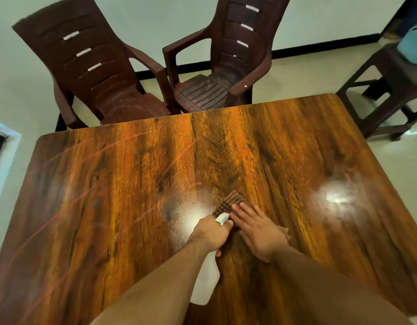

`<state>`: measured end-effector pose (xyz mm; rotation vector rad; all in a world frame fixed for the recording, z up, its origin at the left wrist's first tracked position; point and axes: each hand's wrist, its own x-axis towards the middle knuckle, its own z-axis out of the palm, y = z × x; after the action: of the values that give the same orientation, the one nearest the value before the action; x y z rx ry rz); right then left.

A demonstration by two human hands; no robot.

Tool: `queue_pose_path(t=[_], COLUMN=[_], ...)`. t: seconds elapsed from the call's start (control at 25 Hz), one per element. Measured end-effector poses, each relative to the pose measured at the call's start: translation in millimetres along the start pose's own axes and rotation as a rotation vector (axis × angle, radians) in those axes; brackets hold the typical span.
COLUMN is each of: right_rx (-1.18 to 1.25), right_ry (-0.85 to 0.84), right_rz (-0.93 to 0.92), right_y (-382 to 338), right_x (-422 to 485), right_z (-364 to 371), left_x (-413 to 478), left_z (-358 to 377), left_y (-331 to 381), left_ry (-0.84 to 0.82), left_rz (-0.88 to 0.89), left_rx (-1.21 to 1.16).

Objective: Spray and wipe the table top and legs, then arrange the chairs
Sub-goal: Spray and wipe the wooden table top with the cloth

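Note:
A glossy wood-grain table top (pixel 137 184) fills the view. My left hand (pixel 211 234) grips a white spray bottle (pixel 206 285) by the neck, its nozzle pointing away over the table's middle. My right hand (pixel 256 231) lies flat with straight fingers pressing a dark brown ribbed cloth (pixel 228 204) onto the table, just right of the nozzle. Most of the cloth is hidden under that hand. Two dark brown plastic armchairs stand at the far edge, the left chair (pixel 92 66) and the right chair (pixel 226 62), side by side.
A dark brown plastic stool (pixel 385 90) stands off the table's far right corner, with a light blue bag (pixel 411 46) on it. Pale floor tiles and a white wall with black skirting lie behind the chairs. Bright light glare marks the table surface.

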<state>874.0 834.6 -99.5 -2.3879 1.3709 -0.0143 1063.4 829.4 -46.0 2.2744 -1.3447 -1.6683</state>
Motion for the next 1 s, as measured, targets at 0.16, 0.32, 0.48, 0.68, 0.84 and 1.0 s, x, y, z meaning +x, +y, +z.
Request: queue_pose_path(t=[0.16, 0.32, 0.48, 0.68, 0.84, 1.0], right_rx=[0.015, 0.008, 0.034, -0.005, 0.004, -0.102], right_ry=[0.123, -0.014, 0.143, 0.137, 0.048, 0.0], right_rz=[0.46, 0.123, 0.602, 0.44, 0.429, 0.086], right_y=[-42, -36, -87, -68, -123, -75], right_x=[-35, -83, -114, -168, -168, -176], right_z=[14, 25, 53, 63, 81, 69], left_x=[-24, -45, -71, -96, -116, -137], left_z=[21, 35, 50, 71, 87, 89], left_y=[-21, -45, -63, -76, -90, -111], left_ry=[-0.049, -0.093, -0.124, -0.136, -0.081, -0.039], left_rz=[0.007, -0.037, -0.053, 0.001, 0.014, -0.007], left_rx=[0.047, -0.063, -0.039, -0.055, -0.036, 0.009])
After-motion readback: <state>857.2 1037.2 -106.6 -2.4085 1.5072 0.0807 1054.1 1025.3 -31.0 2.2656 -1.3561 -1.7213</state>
